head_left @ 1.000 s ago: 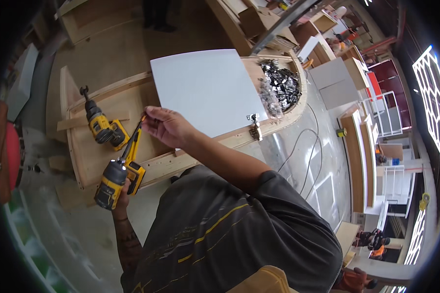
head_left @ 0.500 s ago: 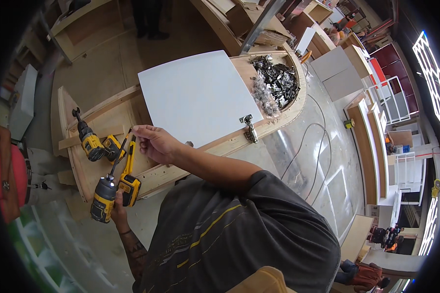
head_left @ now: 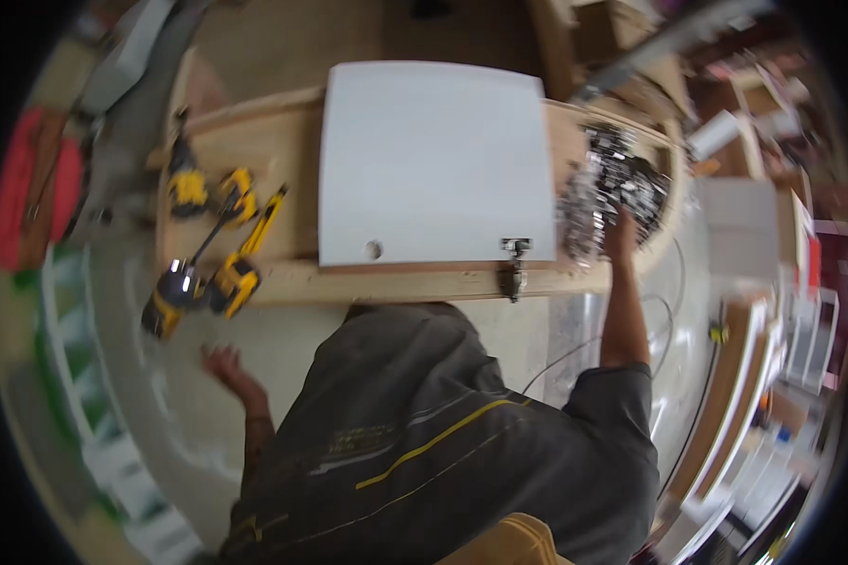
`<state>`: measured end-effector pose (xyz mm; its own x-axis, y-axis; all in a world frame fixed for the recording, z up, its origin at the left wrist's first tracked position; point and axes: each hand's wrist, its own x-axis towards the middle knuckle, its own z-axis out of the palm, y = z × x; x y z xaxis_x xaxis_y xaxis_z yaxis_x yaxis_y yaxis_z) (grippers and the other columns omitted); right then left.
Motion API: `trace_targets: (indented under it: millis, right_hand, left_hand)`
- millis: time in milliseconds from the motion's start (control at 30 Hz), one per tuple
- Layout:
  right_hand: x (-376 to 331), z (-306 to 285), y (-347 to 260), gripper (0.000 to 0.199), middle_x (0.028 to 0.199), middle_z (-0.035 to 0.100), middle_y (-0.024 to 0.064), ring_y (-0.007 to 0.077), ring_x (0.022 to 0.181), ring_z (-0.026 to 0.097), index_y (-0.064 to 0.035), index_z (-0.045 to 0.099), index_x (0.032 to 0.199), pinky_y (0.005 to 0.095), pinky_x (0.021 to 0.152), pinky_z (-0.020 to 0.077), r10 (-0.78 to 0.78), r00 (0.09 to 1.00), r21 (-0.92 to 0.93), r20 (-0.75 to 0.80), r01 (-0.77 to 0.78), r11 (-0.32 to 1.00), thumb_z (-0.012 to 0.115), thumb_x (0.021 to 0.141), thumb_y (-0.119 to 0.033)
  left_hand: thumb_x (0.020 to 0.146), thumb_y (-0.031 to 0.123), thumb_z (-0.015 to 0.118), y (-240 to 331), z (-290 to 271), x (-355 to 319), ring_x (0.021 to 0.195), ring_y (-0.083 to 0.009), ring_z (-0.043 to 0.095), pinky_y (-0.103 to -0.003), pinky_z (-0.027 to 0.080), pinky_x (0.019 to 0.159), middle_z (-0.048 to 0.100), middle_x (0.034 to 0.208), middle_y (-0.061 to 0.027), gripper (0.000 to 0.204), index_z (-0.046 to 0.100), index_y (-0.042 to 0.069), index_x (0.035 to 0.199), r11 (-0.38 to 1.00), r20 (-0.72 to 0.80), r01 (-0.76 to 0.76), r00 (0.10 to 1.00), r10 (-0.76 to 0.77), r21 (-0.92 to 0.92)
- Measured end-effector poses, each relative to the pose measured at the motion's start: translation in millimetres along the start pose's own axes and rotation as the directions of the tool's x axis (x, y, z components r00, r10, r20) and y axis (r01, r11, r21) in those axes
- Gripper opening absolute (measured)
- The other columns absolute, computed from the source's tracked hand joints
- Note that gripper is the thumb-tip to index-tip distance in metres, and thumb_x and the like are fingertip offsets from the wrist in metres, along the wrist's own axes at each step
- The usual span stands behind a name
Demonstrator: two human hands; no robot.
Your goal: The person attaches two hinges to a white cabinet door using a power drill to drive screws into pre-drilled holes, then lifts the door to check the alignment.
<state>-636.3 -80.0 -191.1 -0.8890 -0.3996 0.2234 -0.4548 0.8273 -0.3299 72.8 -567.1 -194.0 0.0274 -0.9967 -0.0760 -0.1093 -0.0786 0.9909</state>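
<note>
My right hand (head_left: pixel 622 231) reaches into a pile of shiny metal hinges and plastic bags (head_left: pixel 636 184) at the right end of the wooden frame; its fingers are blurred and partly lost among the pieces. Below the frame's left corner, my left hand (head_left: pixel 228 370) hangs empty with its fingers apart. Close above it lies a yellow and black impact driver (head_left: pixel 171 294) with a long bit. A white panel (head_left: pixel 433 160) rests on the frame, with a round hole (head_left: pixel 374 250) near its lower left corner. One metal hinge (head_left: pixel 513 268) sits at the panel's near edge.
A yellow and black drill (head_left: pixel 187 184), another yellow tool (head_left: pixel 239 195) and a yellow utility knife (head_left: pixel 266 218) lie on the left of the wooden frame (head_left: pixel 415 282). A cable crosses the floor at right. A person in red (head_left: pixel 38 188) is at far left.
My left hand has come away from the impact driver and opened. My right hand has left the bit's tip and swung right to the hinge pile. The view has turned.
</note>
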Motion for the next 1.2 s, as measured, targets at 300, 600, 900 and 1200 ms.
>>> trace_targets:
  millis: [300,600,900,1200]
  right_hand:
    - [13.7,-4.8,30.3,0.027,0.094,0.068,0.0144,0.0332,0.083,0.066,-0.0071,0.072,0.117,0.0436,0.074,0.0522,-0.173,0.982,-0.019,-0.072,0.172,0.985,0.074,0.09,-0.008]
    - [2.0,-58.1,-61.4,0.031,0.089,0.069,0.006,0.0129,0.076,0.06,0.0024,0.066,0.114,0.0259,0.07,0.0474,0.121,0.94,0.56,-0.319,0.084,0.824,0.063,0.104,-0.027]
    - [-161.1,22.4,-364.4,0.031,0.08,0.059,0.0105,0.0172,0.068,0.056,0.0027,0.064,0.101,0.0337,0.061,0.0467,-0.176,0.896,0.739,0.407,-0.21,0.64,0.077,0.093,-0.024]
    - [-201.5,62.1,-434.3,0.039,0.069,0.062,0.0131,0.0241,0.058,0.057,0.003,0.062,0.094,0.0377,0.057,0.047,0.066,0.93,0.686,0.362,-0.313,0.657,0.083,0.087,-0.029]
  left_hand:
    - [0.097,0.007,0.066,60.0,82.8,-119.8,0.09,-0.0133,0.063,-0.027,0.053,0.08,0.057,0.117,-0.0108,0.061,0.038,0.004,0.151,0.92,0.241,-0.018,0.967,-0.083,0.39]
    - [0.097,0.006,0.066,104.6,157.0,-95.5,0.093,-0.0143,0.065,-0.029,0.055,0.086,0.062,0.105,-0.0082,0.039,0.058,-0.001,0.135,0.899,0.673,-0.319,0.739,0.036,0.302]
    - [0.099,0.008,0.065,154.2,291.3,-35.4,0.086,-0.0106,0.064,-0.026,0.054,0.077,0.065,0.102,-0.006,0.03,0.063,0.002,0.128,0.938,0.942,-0.296,0.326,-0.08,0.182]
    - [0.097,0.013,0.067,114.2,308.9,-4.9,0.065,-0.014,0.062,-0.032,0.052,0.064,0.07,0.082,-0.0079,0.016,0.072,-0.001,0.104,0.787,0.977,-0.591,0.204,-0.065,0.175]
